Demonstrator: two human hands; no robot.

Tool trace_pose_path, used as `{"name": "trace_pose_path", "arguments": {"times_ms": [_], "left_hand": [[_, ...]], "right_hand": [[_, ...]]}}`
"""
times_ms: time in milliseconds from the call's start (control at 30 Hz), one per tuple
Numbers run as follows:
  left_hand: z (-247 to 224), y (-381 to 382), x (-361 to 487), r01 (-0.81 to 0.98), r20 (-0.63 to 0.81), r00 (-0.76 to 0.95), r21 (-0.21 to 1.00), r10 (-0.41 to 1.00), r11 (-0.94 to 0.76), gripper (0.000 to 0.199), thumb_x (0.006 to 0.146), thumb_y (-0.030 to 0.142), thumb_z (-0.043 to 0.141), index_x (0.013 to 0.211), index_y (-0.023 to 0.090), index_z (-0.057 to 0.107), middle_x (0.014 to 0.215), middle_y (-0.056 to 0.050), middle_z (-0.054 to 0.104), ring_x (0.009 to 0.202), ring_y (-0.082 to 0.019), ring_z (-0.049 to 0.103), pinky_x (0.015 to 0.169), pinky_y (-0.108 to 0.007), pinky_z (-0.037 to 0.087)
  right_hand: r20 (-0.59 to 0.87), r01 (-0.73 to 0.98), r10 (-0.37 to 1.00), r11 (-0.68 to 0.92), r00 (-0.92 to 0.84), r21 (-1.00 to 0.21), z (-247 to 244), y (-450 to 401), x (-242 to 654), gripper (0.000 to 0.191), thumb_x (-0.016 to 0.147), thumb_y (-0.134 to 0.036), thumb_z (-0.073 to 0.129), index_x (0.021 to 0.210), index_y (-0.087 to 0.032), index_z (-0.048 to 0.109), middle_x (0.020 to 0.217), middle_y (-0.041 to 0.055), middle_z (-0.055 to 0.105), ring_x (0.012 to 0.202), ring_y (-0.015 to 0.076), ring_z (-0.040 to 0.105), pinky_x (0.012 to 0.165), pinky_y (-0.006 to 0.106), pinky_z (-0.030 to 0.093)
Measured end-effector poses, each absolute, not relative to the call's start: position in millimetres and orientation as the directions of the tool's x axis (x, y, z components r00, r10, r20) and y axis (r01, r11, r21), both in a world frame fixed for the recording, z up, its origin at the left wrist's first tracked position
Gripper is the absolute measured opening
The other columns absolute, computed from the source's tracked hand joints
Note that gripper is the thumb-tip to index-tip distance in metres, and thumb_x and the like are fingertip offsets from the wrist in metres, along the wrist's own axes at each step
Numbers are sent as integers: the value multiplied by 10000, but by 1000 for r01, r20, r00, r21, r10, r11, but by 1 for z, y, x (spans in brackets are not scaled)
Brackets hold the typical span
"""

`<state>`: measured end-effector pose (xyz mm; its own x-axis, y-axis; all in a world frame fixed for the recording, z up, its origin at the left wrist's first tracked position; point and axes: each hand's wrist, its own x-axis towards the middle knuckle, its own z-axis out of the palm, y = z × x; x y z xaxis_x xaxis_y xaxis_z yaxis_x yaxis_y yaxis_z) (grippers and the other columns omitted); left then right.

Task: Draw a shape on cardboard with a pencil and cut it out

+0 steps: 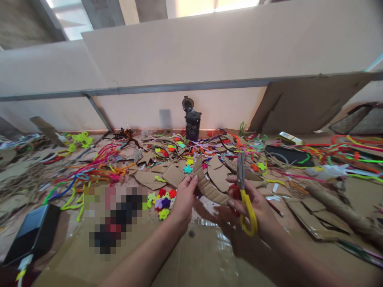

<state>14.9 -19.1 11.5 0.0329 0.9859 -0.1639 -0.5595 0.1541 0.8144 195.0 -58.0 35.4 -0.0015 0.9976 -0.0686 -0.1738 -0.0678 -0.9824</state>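
A curved, crescent-shaped piece of cardboard (208, 186) is held up over the worktop. My left hand (184, 199) pinches its left side between thumb and fingers. Scissors (243, 191) with one yellow and one red handle are in my right hand (254, 203), blades pointing up and away from me. The fingers of that hand also reach the crescent's right end. Behind the crescent lie flat cardboard cut-outs (217, 172). Left of my left hand is a cluster of small colourful pipe-cleaner flowers (163, 202).
Tangled pipe cleaners (101, 159) spread across the left, with more at the right. A black lidded container (193, 124) stands by the back panel. A black device with a screen (32, 231) sits front left. Cardboard scraps (314, 217) and a cardboard tube (344, 213) lie right.
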Motion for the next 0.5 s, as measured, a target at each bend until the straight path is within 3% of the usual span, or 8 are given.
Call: {"name": "trace_pose_path", "arguments": {"times_ms": [200,300,500], "left_hand": [[17,-20,14,-591,-217,114,770,969,242,473,630,363,929,1003,148,732,899,-74,790,749,-198,722,764,-319,564],[17,-22,16,-595,-223,93,769,970,234,482,623,392,932,989,150,731,890,-74,790,773,-213,732,784,-331,570],[9,-23,18,-416,-129,98,896,987,158,448,803,525,787,1074,174,727,1080,-103,780,982,-275,726,925,-399,545]], "right_hand": [[-30,-143,1000,-31,-6,-989,35,-60,197,555,610,-303,888,1111,-245,658,786,-18,596,616,140,564,531,241,479],[-32,-117,999,-37,-40,-992,35,-64,193,531,602,-312,894,1080,-234,676,773,-10,597,625,147,567,523,238,483],[-16,-145,1000,-18,-18,-989,33,-71,187,471,645,-401,893,1047,-257,694,805,0,597,644,156,576,563,260,528]]}}
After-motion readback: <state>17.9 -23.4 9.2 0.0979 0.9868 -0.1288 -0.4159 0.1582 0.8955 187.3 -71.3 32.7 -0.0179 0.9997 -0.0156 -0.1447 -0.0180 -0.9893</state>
